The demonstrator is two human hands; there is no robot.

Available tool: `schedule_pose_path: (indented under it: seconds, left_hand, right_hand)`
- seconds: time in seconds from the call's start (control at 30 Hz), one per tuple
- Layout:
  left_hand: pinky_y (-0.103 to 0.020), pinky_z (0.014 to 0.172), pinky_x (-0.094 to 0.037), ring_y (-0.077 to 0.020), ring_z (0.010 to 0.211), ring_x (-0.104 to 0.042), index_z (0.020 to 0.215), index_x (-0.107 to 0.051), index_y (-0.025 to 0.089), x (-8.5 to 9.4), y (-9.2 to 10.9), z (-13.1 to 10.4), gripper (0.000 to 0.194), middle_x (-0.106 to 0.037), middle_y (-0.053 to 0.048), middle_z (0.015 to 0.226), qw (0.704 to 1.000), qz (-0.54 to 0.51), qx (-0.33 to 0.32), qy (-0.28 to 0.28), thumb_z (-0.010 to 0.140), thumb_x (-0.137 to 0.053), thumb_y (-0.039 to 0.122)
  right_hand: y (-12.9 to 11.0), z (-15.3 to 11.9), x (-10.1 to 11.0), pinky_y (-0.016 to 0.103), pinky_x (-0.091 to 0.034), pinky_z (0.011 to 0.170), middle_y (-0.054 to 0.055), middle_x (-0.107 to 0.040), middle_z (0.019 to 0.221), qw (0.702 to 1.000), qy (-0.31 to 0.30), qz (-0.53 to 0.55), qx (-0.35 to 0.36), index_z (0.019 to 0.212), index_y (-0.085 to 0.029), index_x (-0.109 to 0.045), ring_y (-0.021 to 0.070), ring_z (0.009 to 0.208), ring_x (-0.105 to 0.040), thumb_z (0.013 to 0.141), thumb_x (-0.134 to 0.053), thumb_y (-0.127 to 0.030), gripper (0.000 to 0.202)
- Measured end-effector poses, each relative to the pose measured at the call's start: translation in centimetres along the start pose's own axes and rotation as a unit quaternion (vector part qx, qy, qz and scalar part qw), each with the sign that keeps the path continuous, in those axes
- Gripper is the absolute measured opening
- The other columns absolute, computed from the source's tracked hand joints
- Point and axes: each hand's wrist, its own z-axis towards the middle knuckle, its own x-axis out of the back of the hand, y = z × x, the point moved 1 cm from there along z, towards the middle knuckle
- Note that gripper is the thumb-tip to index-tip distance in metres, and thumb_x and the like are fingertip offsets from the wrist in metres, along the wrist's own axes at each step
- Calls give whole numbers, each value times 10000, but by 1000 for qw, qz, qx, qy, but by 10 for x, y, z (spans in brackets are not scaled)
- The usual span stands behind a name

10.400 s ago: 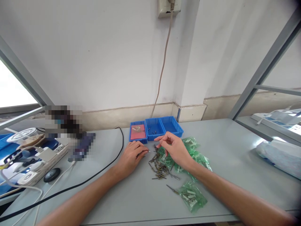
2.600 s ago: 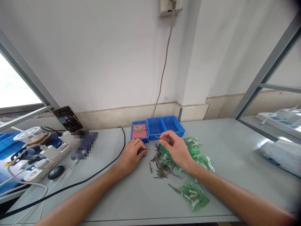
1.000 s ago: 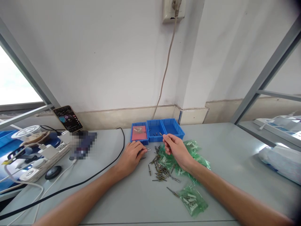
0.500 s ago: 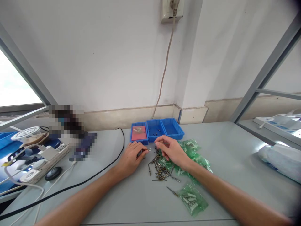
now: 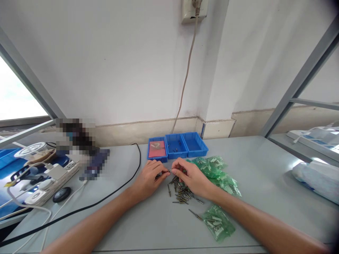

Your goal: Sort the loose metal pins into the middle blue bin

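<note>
Wall (image 5: 148, 67): pale, behind the bench. Table (image 5: 259, 176): grey, bearing the work items.

Blue bins (image 5: 197, 153): three, side by side near the wall. The left one held a red sheet (image 5: 155, 153) with small pale items on it; the middle one, a few small dark parts.

Green bags (image 5: 224, 178): a heap, beyond the right forearm and about the right hand.

Right hand (image 5: 194, 178): narrow grip, thumb and index tips pinched on a small metal piece (image 5: 170, 170). Left hand (image 5: 151, 179): also narrow, thumb and index closed on the same piece from its own side. The tips of both hands nearly met. Detail of the piece too small to read.

Separate green bag (image 5: 217, 224): nearer the table's front edge, white and metallic items visible inside.

Metal pins (image 5: 182, 192): loose pile, partly under the right hand. Lone pin (image 5: 195, 214): beside the separate bag.

Smallest item, the piece: between the hands, in front of the bins.
</note>
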Motion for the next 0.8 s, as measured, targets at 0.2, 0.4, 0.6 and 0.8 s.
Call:
schedule_pose_path:
  seconds: [0.2, 0.4, 0.6, 0.8]
  left_hand:
    - [-351, 800, -415, -189, 819, -576, 962, -672, 194, 0, 0, -1, 240, -694, -40, 882, 1000, 0, -5, -9, 1106, -531, 323]
    - [-350, 810, -419, -183, 838, -588, 1036, -679, 197, 1, 1, 0, 193, -704, -34, 918, 1000, -1, -7, 2, 1102, -548, 322]
    - [-365, 869, -454, -200, 920, -639, 1067, -678, 205, 1, -4, -1, 204, -718, -59, 982, 999, -1, 23, 24, 1110, -521, 328]
    - [-364, 868, -462, -200, 913, -647, 1033, -675, 206, 0, -4, -1, 204, -717, -58, 967, 1000, 2, 16, 18, 1107, -523, 319]
  right_hand:
    - [-3, -1, -1, 294, -447, 710, 9, -707, 938, 999, -11, -29, 31, 1031, -270, -698, 194, 813, -611, 1017, -618, -332, 103]
    - [-3, -3, -2, 288, -469, 616, 15, -685, 902, 1000, 19, 3, 5, 995, -267, -701, 177, 694, -603, 1030, -582, -384, 171]
    - [4, 2, 0, 284, -499, 515, -17, -608, 740, 994, 50, 92, -38, 1004, -264, -680, 162, 562, -577, 989, -628, -484, 227]
    - [3, 1, -3, 271, -542, 490, 10, -622, 785, 989, 49, 136, -42, 1004, -258, -692, 204, 717, -641, 958, -663, -525, 273]
